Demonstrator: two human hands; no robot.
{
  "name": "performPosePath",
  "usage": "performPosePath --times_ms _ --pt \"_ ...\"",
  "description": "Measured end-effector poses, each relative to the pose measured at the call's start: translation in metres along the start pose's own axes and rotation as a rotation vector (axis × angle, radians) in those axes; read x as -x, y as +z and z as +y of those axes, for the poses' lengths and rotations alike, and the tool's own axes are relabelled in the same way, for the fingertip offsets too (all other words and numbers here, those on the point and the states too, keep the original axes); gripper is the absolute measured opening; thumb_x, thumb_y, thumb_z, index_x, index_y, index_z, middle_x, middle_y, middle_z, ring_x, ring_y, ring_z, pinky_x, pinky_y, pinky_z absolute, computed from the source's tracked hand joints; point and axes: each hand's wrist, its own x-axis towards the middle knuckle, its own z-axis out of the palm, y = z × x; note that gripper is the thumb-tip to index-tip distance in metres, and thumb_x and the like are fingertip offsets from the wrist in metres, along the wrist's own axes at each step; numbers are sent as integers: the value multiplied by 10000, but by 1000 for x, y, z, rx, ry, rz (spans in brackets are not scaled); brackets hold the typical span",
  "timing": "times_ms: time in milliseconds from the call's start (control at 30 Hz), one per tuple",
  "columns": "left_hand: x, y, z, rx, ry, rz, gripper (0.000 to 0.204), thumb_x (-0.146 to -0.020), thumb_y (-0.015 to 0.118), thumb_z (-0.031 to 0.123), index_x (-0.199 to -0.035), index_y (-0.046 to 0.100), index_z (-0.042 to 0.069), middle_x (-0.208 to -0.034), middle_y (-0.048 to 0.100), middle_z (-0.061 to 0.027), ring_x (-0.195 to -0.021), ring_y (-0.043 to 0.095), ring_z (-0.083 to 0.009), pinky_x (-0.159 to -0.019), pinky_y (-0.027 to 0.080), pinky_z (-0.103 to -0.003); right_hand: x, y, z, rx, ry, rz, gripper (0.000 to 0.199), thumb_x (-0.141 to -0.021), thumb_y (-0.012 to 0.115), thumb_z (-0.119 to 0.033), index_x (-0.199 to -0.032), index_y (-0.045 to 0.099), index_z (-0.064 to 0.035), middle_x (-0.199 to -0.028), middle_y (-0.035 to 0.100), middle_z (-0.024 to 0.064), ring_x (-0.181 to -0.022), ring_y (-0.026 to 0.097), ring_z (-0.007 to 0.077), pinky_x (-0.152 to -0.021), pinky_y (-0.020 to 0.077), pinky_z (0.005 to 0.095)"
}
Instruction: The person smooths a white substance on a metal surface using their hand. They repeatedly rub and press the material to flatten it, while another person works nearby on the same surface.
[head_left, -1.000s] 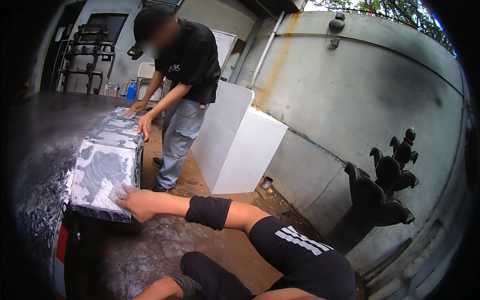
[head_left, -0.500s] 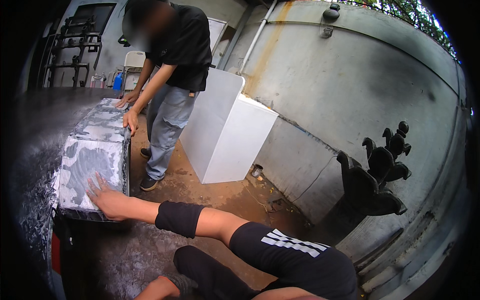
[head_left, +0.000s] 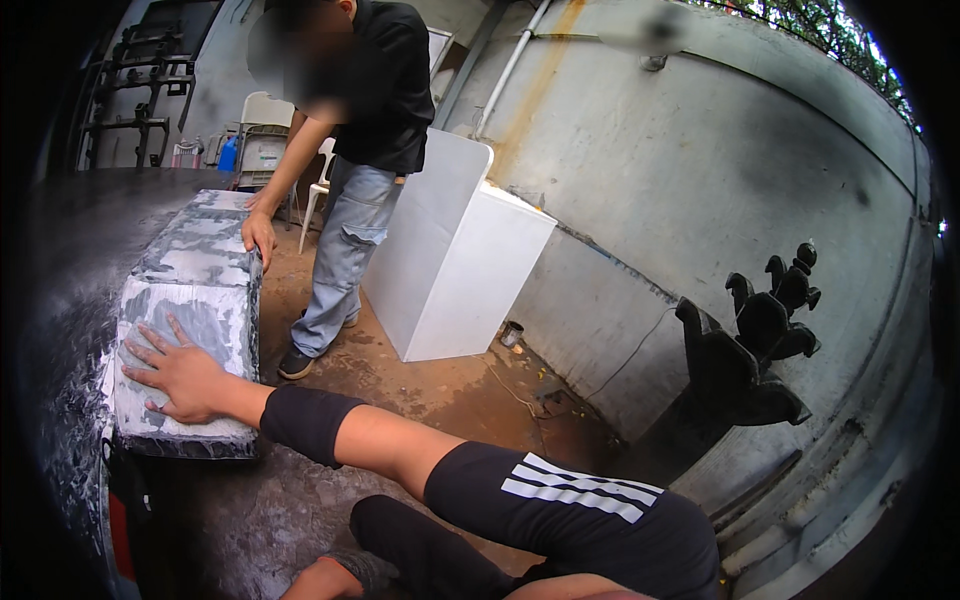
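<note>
A long, box-edged panel [head_left: 200, 270], patchy grey and white, runs along the dark car body [head_left: 70, 340] at the left. My right hand [head_left: 185, 380], bare and dusty, lies flat on its near end with the fingers spread. I see nothing between palm and surface, though the underside is hidden. My left hand [head_left: 372, 572] sits low by my bent knee in a dark grey glove with an orange cuff; its fingers are too dark and covered to read. A co-worker's hand [head_left: 260, 238] rests on the panel's far right edge, the other just beyond it.
A co-worker [head_left: 390, 90] in a dark shirt and jeans leans over the panel's far end. Behind stand a white cabinet-like box [head_left: 470, 280] and folding chairs [head_left: 265, 130]. A dark sculpted fixture [head_left: 750, 350] stands by the right wall; a small can [head_left: 511, 333] sits on the floor.
My right hand has slid left and slightly nearer over the panel, fingers now spread wider. The co-worker has shifted a little to the right. My left hand stays by the knee.
</note>
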Motion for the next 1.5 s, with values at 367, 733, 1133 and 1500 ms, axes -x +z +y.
performPosePath --times_ms 367,733,1133,1500 --pt "36 -4 12 91 -128 32 438 -916 493 171 -1339 596 116 -1375 597 -121 -1289 554 -284 -1066 445 -396 -40 48 1 82 -1 70 660 -946 436 -478 -1519 385 -155 -1594 317 125 -1508 179 352 -1175 19 678" --pt "23 61 50 25 -257 151 366 -840 604 93 -1202 646 63 -1271 651 -143 -1180 625 -319 -950 516 -428 -39 27 4 238 -63 -41 517 -1050 303 -459 -1518 391 -257 -1611 313 14 -1505 223 307 -1173 78 677" --pt "7 104 54 -19 -299 349 334 -809 623 69 -1136 680 40 -1170 683 -162 -1076 664 -348 -851 541 -446 40 -54 -2 111 -94 -483 518 -986 445 -573 -1390 526 -259 -1620 289 34 -1517 187 294 -1168 84 685" --pt "-13 45 62 -64 -319 10 401 -860 588 73 -1260 616 74 -1298 625 -137 -1180 615 -337 -937 516 -451 -35 25 7 338 162 72 562 -1036 329 -407 -1551 317 -180 -1619 291 36 -1513 204 277 -1190 60 646"
